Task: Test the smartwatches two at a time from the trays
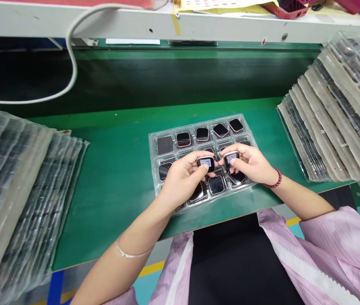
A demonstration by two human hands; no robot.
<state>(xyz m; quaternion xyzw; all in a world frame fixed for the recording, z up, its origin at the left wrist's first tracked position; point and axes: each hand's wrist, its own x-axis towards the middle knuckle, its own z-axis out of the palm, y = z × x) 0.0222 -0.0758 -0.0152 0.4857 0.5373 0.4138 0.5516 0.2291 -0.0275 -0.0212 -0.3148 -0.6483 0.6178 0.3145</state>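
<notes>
My left hand [184, 176] pinches a smartwatch body [205, 163] whose lit screen shows a QR-like code, my thumb on its lower edge. In my right hand [251, 163] is a second smartwatch body [231, 159], also lit with a code, thumb across its screen. The two are side by side above a clear plastic tray [153, 148]. Several dark-screened watch bodies, such as one at the back [202, 134] and one in front [216, 184], lie in the tray's compartments. My hands and wrists hide part of the middle and front rows.
Tall stacks of clear trays stand at the left [23, 190] and right [329, 114] of the green table [113, 169]. A white shelf edge [214, 26] crosses above the back. A white cable [73, 55] hangs down at the upper left.
</notes>
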